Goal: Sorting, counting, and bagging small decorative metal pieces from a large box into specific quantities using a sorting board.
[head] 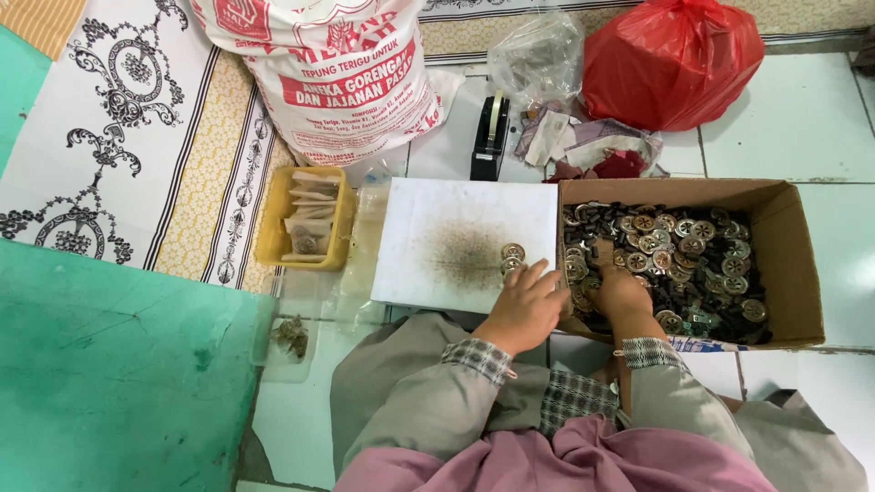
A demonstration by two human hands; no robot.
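— Buttons [511,258], the round metal kind: only a small cluster lies on the white board [428,219], at its right edge. The cardboard box [793,246] beside it is heaped with them, so I judge the sorting barely begun and nearly all left.

— And your hands?

— My left hand [524,305] rests on the board's edge, fingers curled together and touching the cluster. My right hand [622,293] is down in the box among the buttons; whether it has closed on one I cannot tell.

— What packages are around?

— A yellow tray [273,232] left of the board holds small clear packets standing in a row. Beyond it, a big white sack [337,73] with red printed panels stands on the patterned mat. A black tape dispenser [489,137] sits past the board's far edge; a crumpled clear bag [538,55] and a tied red plastic bag [674,59] lie past the box. Near my left knee, a flat clear packet [292,335] with dark bits inside.
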